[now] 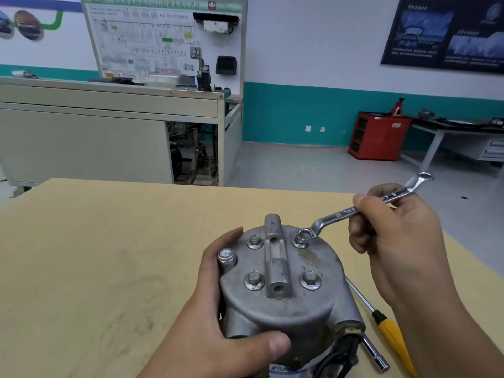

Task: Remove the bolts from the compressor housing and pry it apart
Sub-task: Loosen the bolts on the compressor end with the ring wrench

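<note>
**Between two hands, wrench ring over the far-right bolt**

Nearest the camera, the left hand [218, 317] grips the compressor housing [286, 304]. Its thumb presses the near wall and its fingers curl round the far left side, beside a capped port [227, 255]. The housing stands on end on the wooden table [95, 255], between the two hands. Four flange bolts sit in its top face. The near-left bolt [254, 279] and near-right bolt [310, 279] lie just beyond the left thumb. The far-left bolt [255, 241] is close to the left fingertips, and the far-right bolt [297, 243] sits under the ring of a wrench [351, 211]. The right hand [395, 241] is clenched round the wrench's shaft, and the free ring end sticks out past its knuckles. Under the right wrist, a yellow-handled screwdriver [392, 336] and a chrome socket driver [375, 354] lie on the table just beside the housing. Well beyond the fingers stand a grey bench cabinet [81, 137], a wiring training board [163, 42] and a red cabinet [379, 135].
</note>
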Motion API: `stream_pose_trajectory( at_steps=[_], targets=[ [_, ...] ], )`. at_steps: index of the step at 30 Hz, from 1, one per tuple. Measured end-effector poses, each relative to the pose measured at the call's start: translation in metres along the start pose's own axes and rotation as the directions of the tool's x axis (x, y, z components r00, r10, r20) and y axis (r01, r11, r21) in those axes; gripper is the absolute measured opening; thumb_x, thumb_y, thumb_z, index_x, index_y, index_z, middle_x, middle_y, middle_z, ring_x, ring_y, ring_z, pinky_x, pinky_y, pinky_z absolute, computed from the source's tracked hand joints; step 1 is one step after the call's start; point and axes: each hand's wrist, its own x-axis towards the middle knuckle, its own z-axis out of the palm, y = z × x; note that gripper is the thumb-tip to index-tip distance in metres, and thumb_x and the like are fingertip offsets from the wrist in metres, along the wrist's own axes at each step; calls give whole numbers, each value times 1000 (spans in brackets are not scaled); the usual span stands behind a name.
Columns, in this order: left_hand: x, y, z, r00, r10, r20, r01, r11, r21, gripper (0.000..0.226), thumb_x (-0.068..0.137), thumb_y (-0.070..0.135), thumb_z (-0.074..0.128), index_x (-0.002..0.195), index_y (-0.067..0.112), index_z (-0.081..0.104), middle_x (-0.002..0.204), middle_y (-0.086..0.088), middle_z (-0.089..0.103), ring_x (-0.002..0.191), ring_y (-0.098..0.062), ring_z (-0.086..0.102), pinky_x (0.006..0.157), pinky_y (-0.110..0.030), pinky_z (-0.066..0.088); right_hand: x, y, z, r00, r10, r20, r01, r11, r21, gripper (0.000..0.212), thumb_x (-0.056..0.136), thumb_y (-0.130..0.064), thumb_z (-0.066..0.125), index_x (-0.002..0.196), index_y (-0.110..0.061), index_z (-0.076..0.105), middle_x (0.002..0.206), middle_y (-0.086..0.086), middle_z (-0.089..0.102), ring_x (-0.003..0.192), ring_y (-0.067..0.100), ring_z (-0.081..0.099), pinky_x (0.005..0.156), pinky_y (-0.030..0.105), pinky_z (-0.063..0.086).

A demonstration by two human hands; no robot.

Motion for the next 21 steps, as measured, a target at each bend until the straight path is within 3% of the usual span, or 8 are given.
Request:
stream_pose_trajectory(
  at_steps=[4, 8, 11, 14, 16, 18, 21],
  targets=[
    [1, -2, -1, 999, -24, -39, 23, 1000, -13, 73, 38, 32, 81, 100, 54, 49, 112, 22, 65, 95, -15, 70, 72, -15, 50, -11, 4, 0, 993, -88, -75, 83, 994, -66, 20, 88, -2, 57, 74, -14, 49, 48, 2, 57, 42, 12, 50, 42, 21, 44],
    [1, -4, 0, 997, -31, -73, 31, 1000, -4, 75, 36, 32, 80, 101, 51, 48, 104, 23, 66, 86, -14, 70, 67, -16, 50, -22, 13, 1, 979, -118, -167, 100, 988, -117, 25, 87, -6, 60, 65, -16, 53, 50, 2, 60, 42, 11, 52, 44, 20, 45],
    [1, -6, 1, 996, -33, -81, 33, 999, -5, 80, 35, 31, 80, 105, 49, 47, 103, 21, 67, 84, -17, 70, 67, -18, 50, -24, 17, 1, 969, -97, -229, 63, 987, -150, 23, 86, -8, 62, 66, -17, 55, 54, -4, 61, 49, 7, 57, 52, 27, 52],
    [0, -7, 1, 996, -36, -79, 36, 999, 3, 82, 35, 31, 80, 107, 49, 45, 102, 22, 66, 83, -17, 69, 67, -19, 50, -22, 17, 5, 979, -2, -205, 17, 998, 68, 20, 89, 2, 53, 79, -15, 52, 70, -6, 66, 69, 12, 69, 70, 28, 57],
    [-1, -6, 1, 995, -48, -86, 51, 998, 31, 84, 34, 32, 79, 108, 49, 44, 100, 23, 66, 82, -17, 69, 67, -19, 50, -18, 13, 9, 991, 59, -118, -28, 968, 249, 23, 91, 9, 44, 89, -14, 48, 77, 0, 67, 71, 22, 71, 66, 29, 58],
    [-2, -4, 1, 994, -62, -95, 67, 996, 58, 84, 33, 34, 77, 108, 51, 42, 98, 24, 66, 79, -16, 69, 66, -19, 50, -14, 9, 9, 994, 102, -27, -85, 928, 364, 23, 92, 9, 38, 94, -12, 47, 69, 7, 66, 64, 26, 70, 58, 31, 57],
    [-1, -2, 3, 994, -76, -77, 80, 996, 44, 82, 33, 34, 74, 105, 52, 41, 94, 24, 66, 73, -14, 67, 63, -19, 49, -12, 5, 8, 987, 156, 42, -157, 867, 473, 18, 99, -11, 32, 92, -10, 49, 54, 9, 57, 59, 29, 67, 57, 34, 57]
  ],
)
